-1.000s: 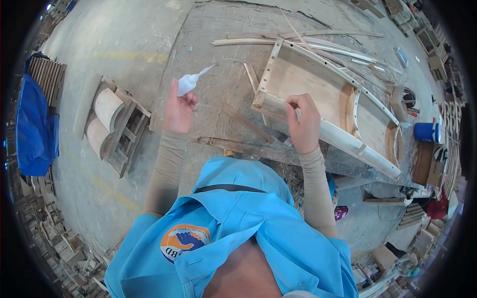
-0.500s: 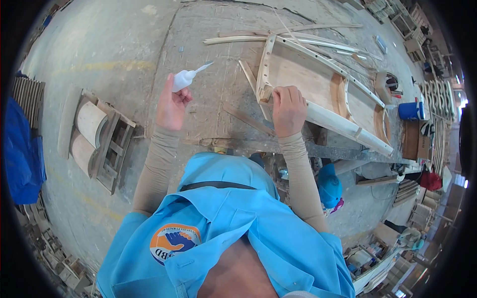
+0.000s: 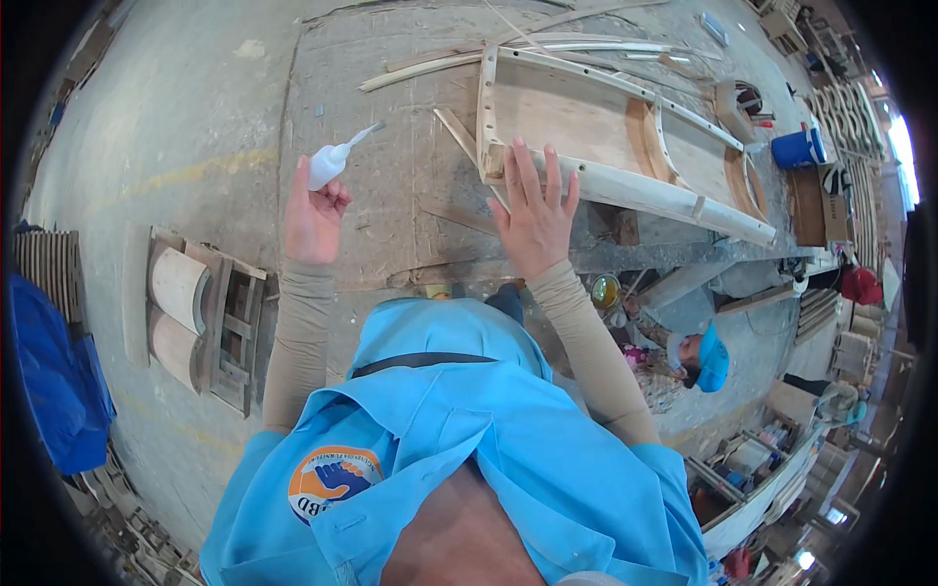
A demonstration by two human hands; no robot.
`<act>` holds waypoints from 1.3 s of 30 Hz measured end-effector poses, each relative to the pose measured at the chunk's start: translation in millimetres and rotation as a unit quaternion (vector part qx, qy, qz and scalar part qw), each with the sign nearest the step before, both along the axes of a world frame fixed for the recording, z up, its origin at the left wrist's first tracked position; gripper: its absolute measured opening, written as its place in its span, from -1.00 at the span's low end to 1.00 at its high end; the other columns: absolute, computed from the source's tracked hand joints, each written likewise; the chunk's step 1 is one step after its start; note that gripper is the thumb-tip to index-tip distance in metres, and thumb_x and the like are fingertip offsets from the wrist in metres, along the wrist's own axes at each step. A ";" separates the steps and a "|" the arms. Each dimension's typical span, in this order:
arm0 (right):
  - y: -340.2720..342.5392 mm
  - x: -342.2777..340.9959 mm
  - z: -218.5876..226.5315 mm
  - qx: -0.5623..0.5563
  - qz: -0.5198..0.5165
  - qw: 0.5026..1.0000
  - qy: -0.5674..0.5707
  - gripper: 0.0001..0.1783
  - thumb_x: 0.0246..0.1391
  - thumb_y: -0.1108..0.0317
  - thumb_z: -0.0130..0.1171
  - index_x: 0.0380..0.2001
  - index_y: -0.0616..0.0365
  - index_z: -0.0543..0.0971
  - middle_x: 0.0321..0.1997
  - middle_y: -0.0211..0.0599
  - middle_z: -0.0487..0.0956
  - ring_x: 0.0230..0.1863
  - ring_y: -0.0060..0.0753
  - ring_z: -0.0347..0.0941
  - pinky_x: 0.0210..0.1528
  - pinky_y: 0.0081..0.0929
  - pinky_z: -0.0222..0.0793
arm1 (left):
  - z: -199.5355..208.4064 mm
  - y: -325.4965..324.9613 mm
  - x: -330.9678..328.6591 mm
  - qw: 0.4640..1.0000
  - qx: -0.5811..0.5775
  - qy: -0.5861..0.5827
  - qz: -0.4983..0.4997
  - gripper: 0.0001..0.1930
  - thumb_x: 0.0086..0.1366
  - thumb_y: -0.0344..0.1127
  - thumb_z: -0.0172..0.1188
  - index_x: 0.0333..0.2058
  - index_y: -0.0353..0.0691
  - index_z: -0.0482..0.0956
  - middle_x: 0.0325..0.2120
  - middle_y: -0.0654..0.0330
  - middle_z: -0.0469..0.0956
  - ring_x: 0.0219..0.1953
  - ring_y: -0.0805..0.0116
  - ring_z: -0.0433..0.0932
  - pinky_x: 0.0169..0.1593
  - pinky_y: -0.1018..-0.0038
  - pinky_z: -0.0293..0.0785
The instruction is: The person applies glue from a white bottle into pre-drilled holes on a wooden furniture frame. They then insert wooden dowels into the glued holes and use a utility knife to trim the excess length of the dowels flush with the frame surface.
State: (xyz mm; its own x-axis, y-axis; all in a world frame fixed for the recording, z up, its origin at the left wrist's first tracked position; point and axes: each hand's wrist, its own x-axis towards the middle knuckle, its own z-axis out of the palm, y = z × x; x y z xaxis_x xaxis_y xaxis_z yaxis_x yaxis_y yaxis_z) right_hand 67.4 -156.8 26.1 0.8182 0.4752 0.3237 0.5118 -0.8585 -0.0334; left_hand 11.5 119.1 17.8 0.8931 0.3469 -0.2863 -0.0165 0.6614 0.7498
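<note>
My left hand (image 3: 315,223) is closed around a small white squeeze bottle (image 3: 326,169) with a long thin nozzle pointing up and to the right. It is held in the air, left of the bench. My right hand (image 3: 537,210) is open with fingers spread, its fingertips at the near left corner of a long wooden frame (image 3: 640,186). This frame has pale rails with a row of holes along the end and far rail, a flat panel inside and curved cross pieces. Whether the palm presses on the rail I cannot tell.
Loose wood strips (image 3: 430,70) lie beyond the frame. A blue bucket (image 3: 796,148) stands at the right. Stacked curved wooden parts (image 3: 181,293) sit on the floor at left, near a blue tarp (image 3: 59,376). Below the bench at right is a co-worker in a blue cap (image 3: 714,356).
My right hand has gone from a closed grip on the frame's corner to spread fingers. The bottle stays in my left hand. The view has shifted, and the co-worker's head has moved right.
</note>
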 end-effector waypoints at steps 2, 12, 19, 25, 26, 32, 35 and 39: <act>2.6 0.7 -0.3 0.015 -0.011 1.000 0.004 -0.26 0.03 0.05 0.09 0.27 -0.01 0.17 0.41 -0.54 -0.04 0.40 -0.16 -0.18 0.34 0.10 -0.31 | 1.7 -0.8 2.2 1.000 0.000 -0.003 -0.002 -0.63 0.35 0.03 -0.06 -0.20 -0.18 0.45 -0.59 0.36 0.33 -0.47 0.51 0.33 -0.29 0.52 0.30; -9.9 -14.3 1.9 0.025 0.001 1.000 0.018 -0.33 0.06 0.13 0.07 0.27 -0.12 0.19 0.41 -0.44 -0.02 0.40 -0.08 -0.19 0.32 0.09 -0.25 | 3.1 -4.7 -4.4 1.000 0.000 0.004 0.002 -0.64 0.35 0.02 -0.06 -0.24 -0.19 0.44 -0.60 0.34 0.30 -0.46 0.48 0.31 -0.26 0.50 0.31; -6.9 4.1 6.6 0.082 -0.022 0.996 0.036 -0.31 0.08 0.09 0.05 0.29 -0.19 0.14 0.43 -0.43 -0.07 0.41 -0.05 -0.24 0.32 0.17 -0.34 | 2.4 -3.7 -5.1 1.000 0.010 -0.005 0.010 -0.63 0.34 0.03 -0.05 -0.21 -0.19 0.43 -0.59 0.33 0.33 -0.47 0.48 0.34 -0.29 0.50 0.31; -2.6 7.7 8.1 0.045 0.009 0.999 0.028 -0.30 0.08 0.05 0.05 0.30 -0.24 0.12 0.43 -0.43 -0.10 0.41 -0.02 -0.26 0.31 0.22 -0.37 | -0.3 -6.6 -6.9 1.000 -0.004 0.006 0.015 -0.64 0.34 0.02 -0.03 -0.23 -0.19 0.43 -0.60 0.32 0.33 -0.48 0.47 0.34 -0.29 0.49 0.31; -2.3 6.8 6.9 0.047 0.003 0.998 0.034 -0.29 0.08 0.05 0.05 0.30 -0.23 0.12 0.43 -0.43 -0.09 0.42 -0.03 -0.26 0.31 0.22 -0.37 | -1.0 -6.6 -7.6 1.000 -0.008 0.008 0.016 -0.64 0.33 0.02 -0.02 -0.23 -0.20 0.43 -0.60 0.32 0.33 -0.48 0.47 0.34 -0.29 0.49 0.31; -2.2 -7.0 -1.6 0.058 -0.003 0.997 0.055 -0.26 0.06 0.06 0.07 0.30 -0.14 0.11 0.43 -0.43 -0.09 0.42 -0.03 -0.26 0.32 0.21 -0.37 | -3.5 -6.1 -9.5 1.000 0.002 0.012 0.018 -0.63 0.33 0.03 -0.02 -0.23 -0.20 0.44 -0.60 0.33 0.33 -0.48 0.47 0.34 -0.28 0.49 0.31; -5.7 -12.3 -2.5 0.062 0.002 0.997 0.055 -0.25 0.06 0.07 0.07 0.30 -0.11 0.10 0.43 -0.43 -0.08 0.42 -0.04 -0.26 0.31 0.21 -0.35 | -1.7 -7.8 -8.7 1.000 0.006 0.014 0.012 -0.62 0.33 0.04 -0.02 -0.22 -0.19 0.44 -0.60 0.34 0.33 -0.48 0.48 0.34 -0.28 0.50 0.31; -7.5 -7.8 3.5 0.092 -0.009 0.995 0.044 -0.26 0.06 0.08 0.06 0.30 -0.08 0.11 0.43 -0.43 -0.08 0.42 -0.03 -0.26 0.31 0.21 -0.32 | 5.0 -13.7 -5.1 1.000 0.010 0.013 -0.006 -0.62 0.35 0.05 -0.07 -0.27 -0.18 0.43 -0.58 0.33 0.29 -0.45 0.48 0.31 -0.25 0.51 0.32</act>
State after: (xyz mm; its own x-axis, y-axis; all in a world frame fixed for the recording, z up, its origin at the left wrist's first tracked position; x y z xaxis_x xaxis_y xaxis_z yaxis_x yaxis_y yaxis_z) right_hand 59.5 -164.4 29.6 0.8551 0.3990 0.3311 0.4843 -0.8427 -0.2352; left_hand 6.4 105.4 22.8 0.8894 0.3431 -0.3022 0.0104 0.6457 0.7635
